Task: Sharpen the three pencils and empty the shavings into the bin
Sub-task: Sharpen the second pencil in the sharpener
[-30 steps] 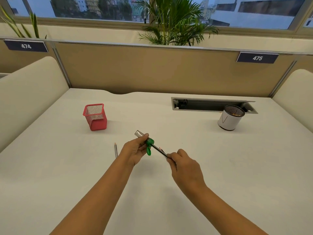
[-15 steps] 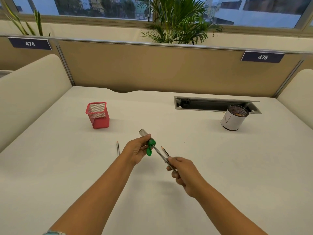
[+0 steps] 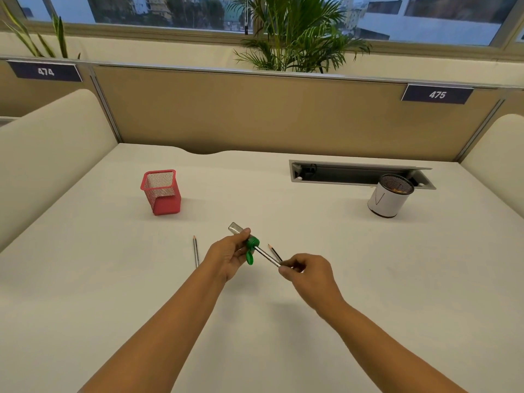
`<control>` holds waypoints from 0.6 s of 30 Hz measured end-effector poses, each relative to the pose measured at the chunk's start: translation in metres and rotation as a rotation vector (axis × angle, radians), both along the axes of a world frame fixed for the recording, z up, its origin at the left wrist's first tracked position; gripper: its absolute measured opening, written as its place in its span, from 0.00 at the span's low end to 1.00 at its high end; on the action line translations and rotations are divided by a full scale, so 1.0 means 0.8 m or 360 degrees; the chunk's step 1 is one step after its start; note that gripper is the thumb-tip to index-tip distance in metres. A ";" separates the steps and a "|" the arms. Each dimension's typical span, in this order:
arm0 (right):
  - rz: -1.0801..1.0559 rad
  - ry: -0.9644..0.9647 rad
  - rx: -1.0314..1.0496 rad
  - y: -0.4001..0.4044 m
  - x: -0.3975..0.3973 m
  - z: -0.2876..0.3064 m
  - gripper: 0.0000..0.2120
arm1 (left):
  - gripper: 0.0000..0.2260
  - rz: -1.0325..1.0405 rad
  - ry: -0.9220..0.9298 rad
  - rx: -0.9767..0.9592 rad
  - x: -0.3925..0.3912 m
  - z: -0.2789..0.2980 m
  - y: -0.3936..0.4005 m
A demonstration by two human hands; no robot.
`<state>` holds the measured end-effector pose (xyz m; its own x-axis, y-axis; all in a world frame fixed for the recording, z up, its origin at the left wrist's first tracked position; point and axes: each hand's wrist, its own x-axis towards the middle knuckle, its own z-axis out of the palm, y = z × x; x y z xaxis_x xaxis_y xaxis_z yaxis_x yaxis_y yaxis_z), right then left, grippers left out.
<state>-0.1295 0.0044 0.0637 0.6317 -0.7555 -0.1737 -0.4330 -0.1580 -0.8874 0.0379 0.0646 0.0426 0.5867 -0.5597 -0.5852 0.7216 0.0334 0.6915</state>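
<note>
- Two hands work: left hand [image 3: 230, 256] grips green-capped clear sharpener [image 3: 247, 241]; right hand [image 3: 309, 275] pinches silver pencil [image 3: 266, 256] inserted in it.
- Beside sharpener lie two pencils [image 3: 195, 250]; red cup [image 3: 161, 192] behind-left, bin [image 3: 390, 196] far right.

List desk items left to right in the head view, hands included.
Red mesh holder → loose pencil → left hand → green sharpener → right hand → white bin.
</note>
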 end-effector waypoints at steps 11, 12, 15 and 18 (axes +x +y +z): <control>-0.0407 -0.0497 0.2094 0.012 0.000 0.005 0.04 | 0.03 -0.0137 0.0002 -0.0073 0.010 0.018 -0.002; -0.0340 -0.0390 0.1800 0.012 0.001 0.007 0.02 | 0.03 -0.0115 -0.0006 -0.0038 0.010 0.016 -0.002; -0.0057 -0.0013 0.0430 0.010 0.004 0.010 0.05 | 0.04 -0.0039 -0.0023 0.0072 0.012 0.009 -0.005; 0.0166 0.0292 -0.0860 0.007 0.004 -0.004 0.07 | 0.06 0.0018 -0.0026 0.0123 0.013 0.003 -0.007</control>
